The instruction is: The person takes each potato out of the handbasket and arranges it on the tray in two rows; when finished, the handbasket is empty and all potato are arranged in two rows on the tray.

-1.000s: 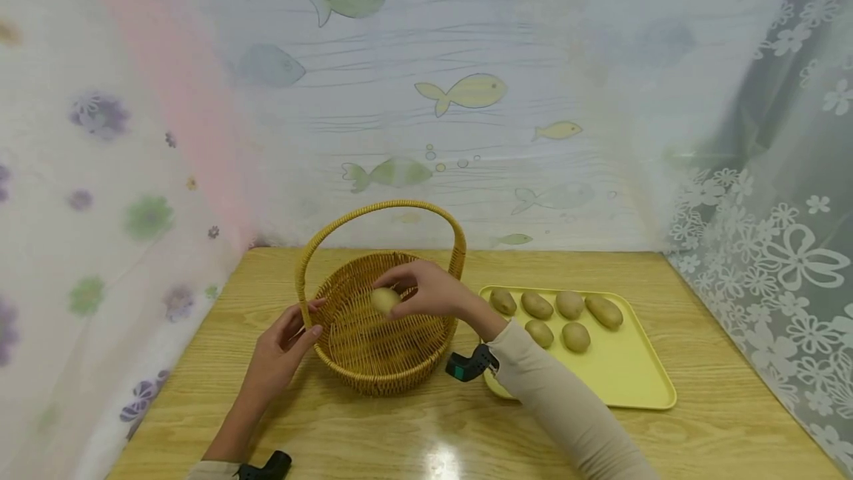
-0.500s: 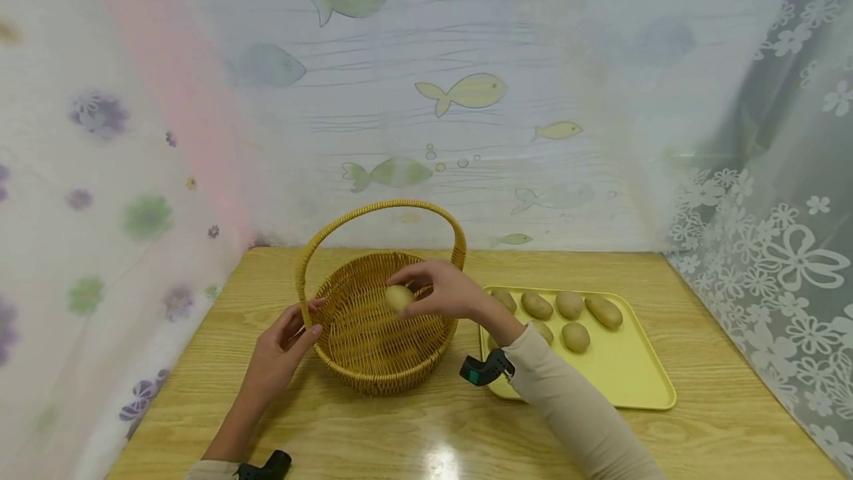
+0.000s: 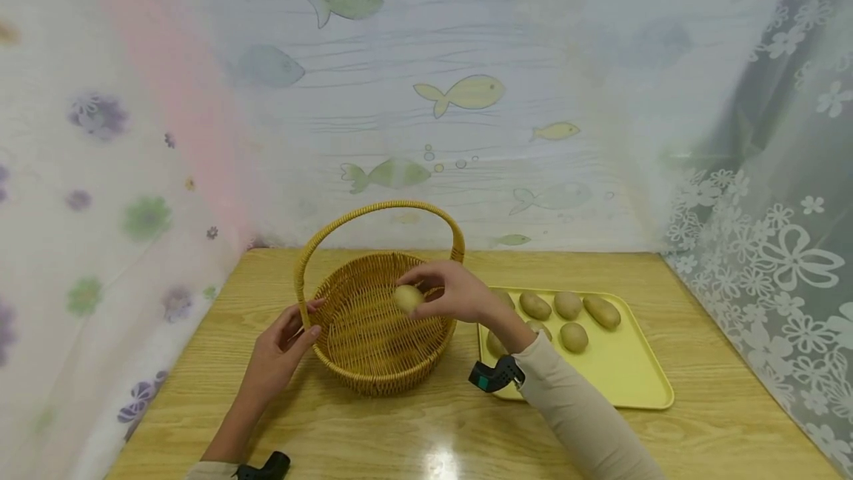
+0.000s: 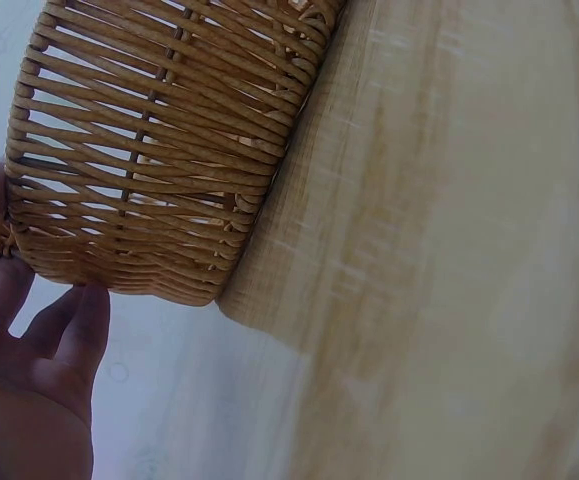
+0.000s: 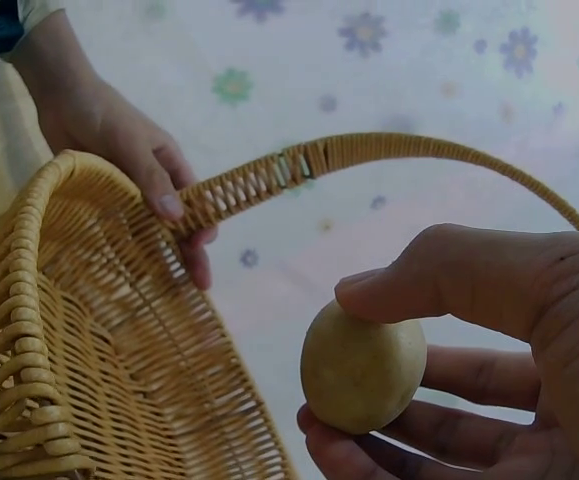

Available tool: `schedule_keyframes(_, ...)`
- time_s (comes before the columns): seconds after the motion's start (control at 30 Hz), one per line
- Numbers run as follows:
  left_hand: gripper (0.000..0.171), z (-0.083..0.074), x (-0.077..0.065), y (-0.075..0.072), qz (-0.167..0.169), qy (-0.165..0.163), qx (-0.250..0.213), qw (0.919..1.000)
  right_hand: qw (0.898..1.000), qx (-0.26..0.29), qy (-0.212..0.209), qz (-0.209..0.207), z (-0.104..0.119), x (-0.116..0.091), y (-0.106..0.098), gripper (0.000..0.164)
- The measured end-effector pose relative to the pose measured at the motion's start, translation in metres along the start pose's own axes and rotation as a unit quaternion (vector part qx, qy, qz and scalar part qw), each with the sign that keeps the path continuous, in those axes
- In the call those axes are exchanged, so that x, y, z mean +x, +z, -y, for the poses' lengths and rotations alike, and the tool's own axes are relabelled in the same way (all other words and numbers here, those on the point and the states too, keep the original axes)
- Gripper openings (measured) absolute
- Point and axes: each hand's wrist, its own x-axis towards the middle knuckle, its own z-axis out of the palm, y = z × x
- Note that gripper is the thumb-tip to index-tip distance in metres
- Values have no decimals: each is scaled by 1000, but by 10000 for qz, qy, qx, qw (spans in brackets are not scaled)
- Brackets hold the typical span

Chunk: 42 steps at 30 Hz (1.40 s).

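Note:
A round wicker basket (image 3: 383, 380) with a tall arched handle (image 3: 380, 207) stands on the table, and no potato shows inside it. My left hand (image 3: 278, 352) grips its left rim at the foot of the handle; in the left wrist view the fingers (image 4: 81, 330) touch the woven side. Above the basket's right part, my right hand (image 3: 456, 293) pinches a potato (image 3: 408, 300) between thumb and fingers. The right wrist view shows that potato (image 5: 362, 368) apart from the weave. Several more potatoes (image 3: 574, 337) lie on a yellow tray (image 3: 626, 376), some partly hidden by my right wrist.
The tray sits just right of the basket on a wooden table (image 3: 373, 435). A fish-printed curtain (image 3: 466, 139) hangs behind the table, with flowered sheets (image 3: 146, 243) along the left side and a lace-patterned one (image 3: 786, 265) on the right.
My right hand has drifted to the right over the basket, with the potato still in its fingers. The left hand and the basket have stayed in place.

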Motion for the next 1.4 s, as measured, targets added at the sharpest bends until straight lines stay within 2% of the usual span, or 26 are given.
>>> schedule_keyframes(0.57,36,-1,0,0,-95,-357,202,9991,9994,79,62,-328,-7,-27,-14,47)
schedule_keyframes(0.77,34,1,0,-1,-71,-264,130,9995,9987,184,127,-451,-10,-36,-19,48)
schedule_keyframes(1.1,35,1,0,-1,-83,-317,197,9993,9977,153,220,-630,-15,-54,-31,52)
schedule_keyframes(1.4,36,2,0,0,-58,-290,105,9995,9944,172,467,-933,-18,-74,-42,55)
